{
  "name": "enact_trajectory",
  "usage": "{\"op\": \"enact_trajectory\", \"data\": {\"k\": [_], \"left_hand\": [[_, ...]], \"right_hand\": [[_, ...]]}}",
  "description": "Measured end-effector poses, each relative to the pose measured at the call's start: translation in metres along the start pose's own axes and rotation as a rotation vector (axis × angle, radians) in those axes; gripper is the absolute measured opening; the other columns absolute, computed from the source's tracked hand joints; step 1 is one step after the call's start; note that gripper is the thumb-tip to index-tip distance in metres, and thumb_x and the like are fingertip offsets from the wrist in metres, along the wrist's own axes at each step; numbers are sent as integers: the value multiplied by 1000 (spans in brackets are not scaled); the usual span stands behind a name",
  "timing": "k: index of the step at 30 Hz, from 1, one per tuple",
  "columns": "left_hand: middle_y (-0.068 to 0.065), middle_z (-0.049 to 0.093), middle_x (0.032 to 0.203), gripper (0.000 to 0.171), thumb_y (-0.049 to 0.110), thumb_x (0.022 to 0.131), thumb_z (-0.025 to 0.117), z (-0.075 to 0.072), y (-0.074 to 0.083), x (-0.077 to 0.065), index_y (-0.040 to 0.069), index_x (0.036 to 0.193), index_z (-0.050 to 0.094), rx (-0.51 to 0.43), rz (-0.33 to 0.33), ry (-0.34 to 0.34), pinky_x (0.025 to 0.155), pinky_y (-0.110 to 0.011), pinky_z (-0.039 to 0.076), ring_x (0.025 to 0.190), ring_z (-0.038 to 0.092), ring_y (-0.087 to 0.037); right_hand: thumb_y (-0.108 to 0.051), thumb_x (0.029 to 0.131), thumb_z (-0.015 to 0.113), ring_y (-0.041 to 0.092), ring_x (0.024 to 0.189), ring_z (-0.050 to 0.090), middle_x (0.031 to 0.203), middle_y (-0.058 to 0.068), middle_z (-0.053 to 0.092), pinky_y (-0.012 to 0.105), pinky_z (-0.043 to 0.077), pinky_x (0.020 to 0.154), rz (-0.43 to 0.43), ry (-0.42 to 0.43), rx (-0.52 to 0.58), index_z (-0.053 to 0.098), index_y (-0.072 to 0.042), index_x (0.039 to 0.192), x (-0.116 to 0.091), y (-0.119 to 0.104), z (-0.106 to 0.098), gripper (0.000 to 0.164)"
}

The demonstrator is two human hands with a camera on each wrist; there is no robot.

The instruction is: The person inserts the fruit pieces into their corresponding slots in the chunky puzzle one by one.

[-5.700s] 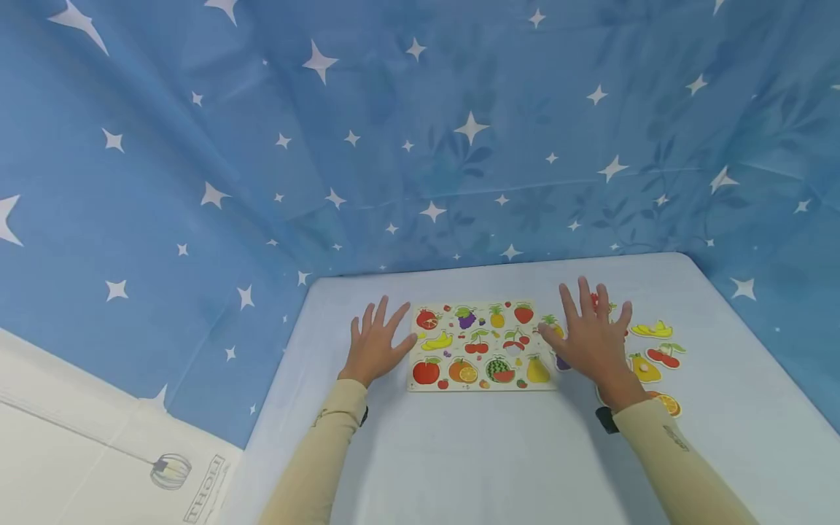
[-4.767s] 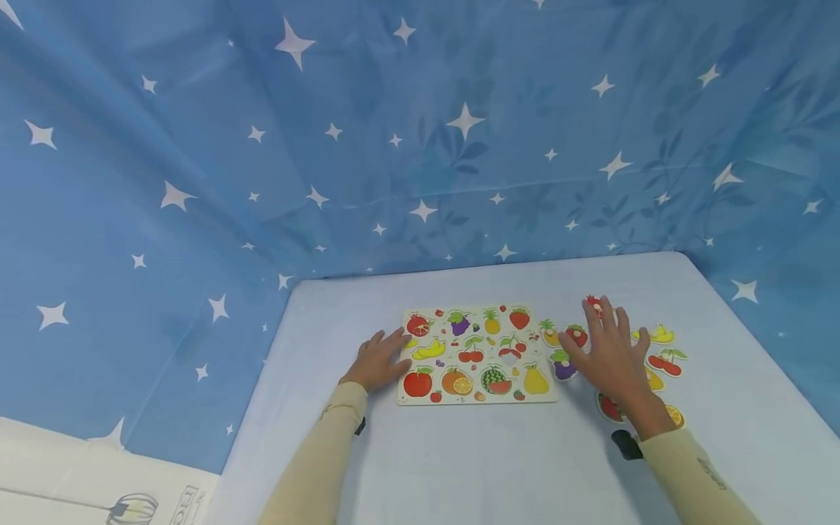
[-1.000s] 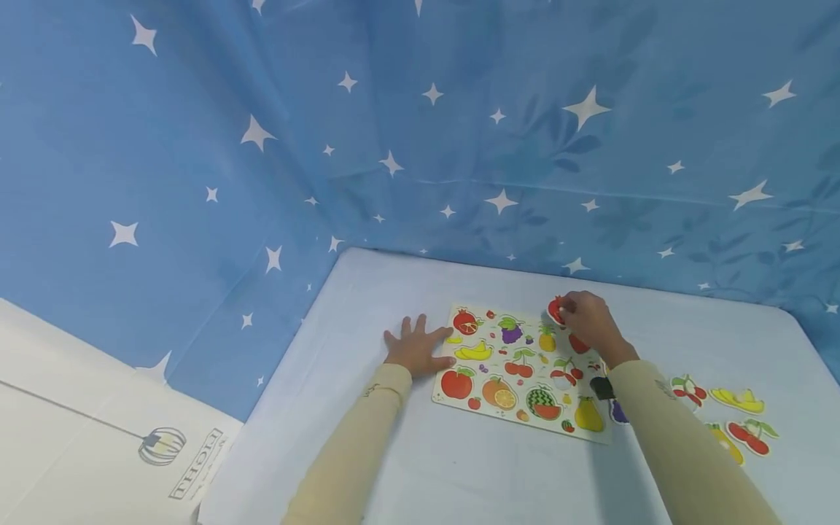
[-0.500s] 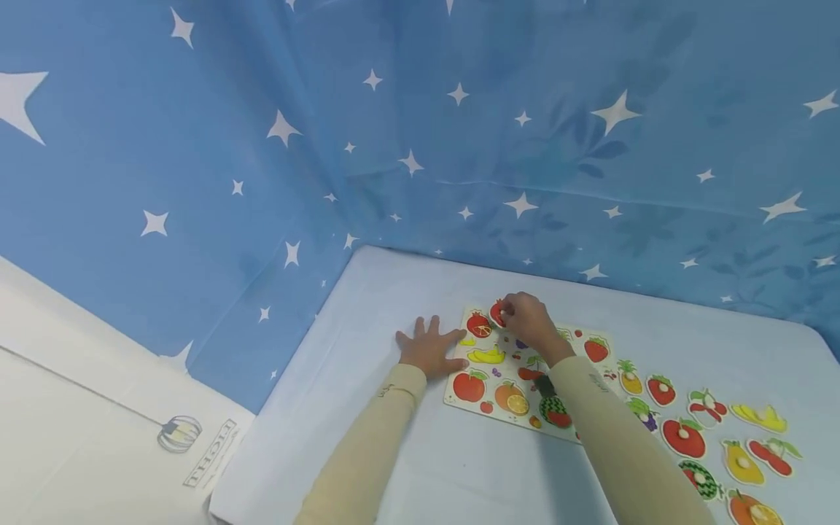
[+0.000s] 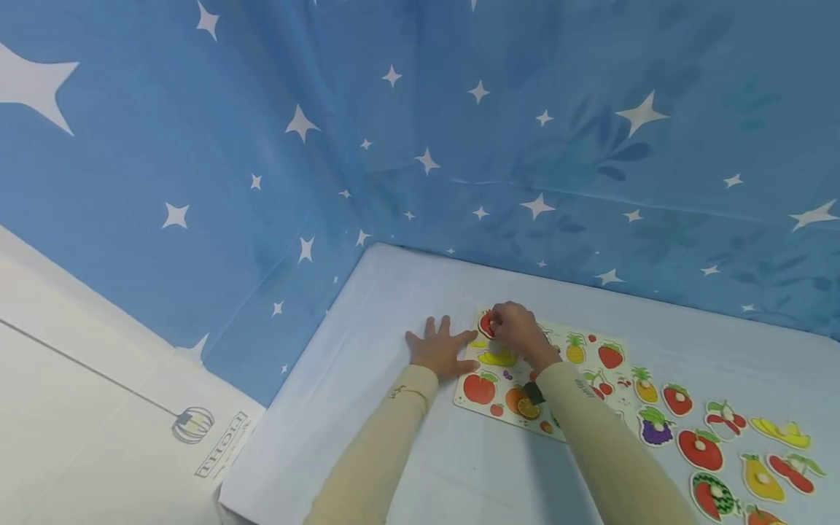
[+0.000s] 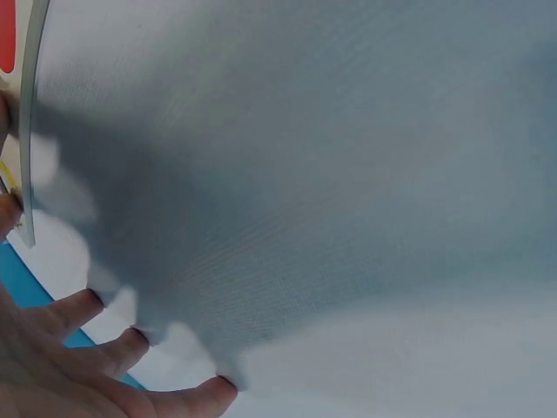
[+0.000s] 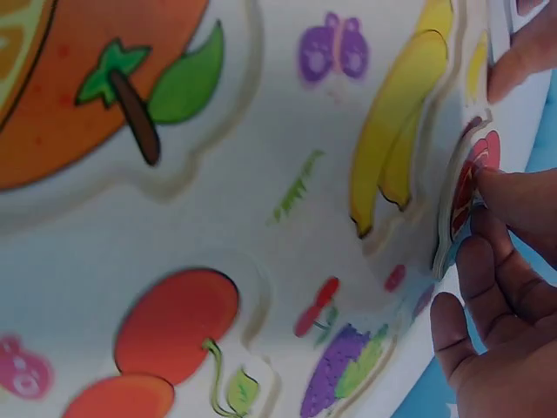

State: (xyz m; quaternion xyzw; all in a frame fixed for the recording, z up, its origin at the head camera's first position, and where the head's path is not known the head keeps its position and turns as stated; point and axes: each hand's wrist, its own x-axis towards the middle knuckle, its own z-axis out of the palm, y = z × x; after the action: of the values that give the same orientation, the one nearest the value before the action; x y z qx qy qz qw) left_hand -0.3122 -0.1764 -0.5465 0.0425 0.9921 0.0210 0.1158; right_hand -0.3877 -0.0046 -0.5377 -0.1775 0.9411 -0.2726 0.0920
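In the head view my right hand (image 5: 518, 334) pinches a pomegranate puzzle piece (image 5: 486, 324) at the top left corner of the fruit puzzle board (image 5: 502, 386). The right wrist view shows thumb and fingers around the piece's upper side, with the pomegranate piece (image 7: 461, 205) close to the board's surface beyond the printed bananas. Whether it sits in its recess cannot be told. My left hand (image 5: 438, 354) lies spread at the board's left edge. In the left wrist view, two fingers touch the board's edge (image 6: 28, 131) and the others rest on the white cloth.
Right of the board lie loose knobbed pieces, among them a pineapple (image 5: 645, 386), a strawberry (image 5: 677, 399), grapes (image 5: 655, 427), an apple (image 5: 699, 448) and bananas (image 5: 781, 432). A blue starry curtain (image 5: 459, 146) hangs behind the table.
My right hand, earlier open above the loose pieces, has picked up the pomegranate piece and carried it left to the board's far left corner. My left hand has settled against the board. The view shifted.
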Motion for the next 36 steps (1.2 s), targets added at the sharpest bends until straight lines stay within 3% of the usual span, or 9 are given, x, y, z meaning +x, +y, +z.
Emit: {"op": "enact_trajectory", "data": {"k": [7,18,27,36], "left_hand": [[-8,26,159,70,72,84,55,1,8,-3,55,147,30,5,1,-5,97,-74,29,143,23,-39],[-8,23,160,70,70,84,55,-6,18,-5,54,147,30,1,19,-27,98,-74,29,144,22,-39],[-10,25,159,70,70,84,57,-6,14,0,52,147,33,-20,25,-9,94,-74,31,142,24,-41],[-11,19,161,71,68,85,57,3,0,4,50,148,31,-54,15,-21,97,-78,25,144,17,-44]], "right_hand": [[-2,89,65,27,92,60,103,13,64,44,53,87,34,-19,31,68,-1,109,-4,5,5,21],[-7,91,64,27,92,60,99,11,64,44,52,89,45,38,-18,66,-4,108,-10,10,6,17],[-31,89,71,43,123,43,133,23,49,63,30,103,-58,152,-79,51,-6,138,-18,9,-4,58],[-38,89,71,43,132,36,145,22,40,66,24,106,-53,147,-32,44,-9,145,-22,18,-8,68]]}}
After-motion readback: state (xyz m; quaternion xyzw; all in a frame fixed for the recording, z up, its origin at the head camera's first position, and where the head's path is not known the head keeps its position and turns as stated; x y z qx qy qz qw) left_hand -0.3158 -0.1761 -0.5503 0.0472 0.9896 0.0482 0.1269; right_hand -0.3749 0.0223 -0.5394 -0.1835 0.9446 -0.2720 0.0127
